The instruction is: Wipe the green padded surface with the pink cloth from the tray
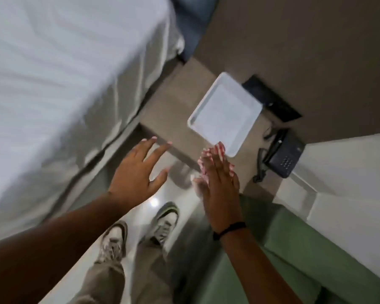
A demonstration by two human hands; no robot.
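A pink-and-white striped cloth point(217, 151) sits in my right hand point(221, 187), held just in front of the near corner of the white tray point(225, 113). The tray rests on a brown bedside table point(180, 99) and nothing else shows in it. My left hand point(138, 172) hovers to the left with fingers spread, holding nothing. The green padded surface point(294, 249) lies at the lower right, below my right forearm.
A bed with white sheets point(64, 84) fills the left side. A dark telephone point(283, 159) with a coiled cord stands right of the tray, and a black panel point(272, 99) is set in the wall behind. My shoes point(140, 231) stand on the glossy floor.
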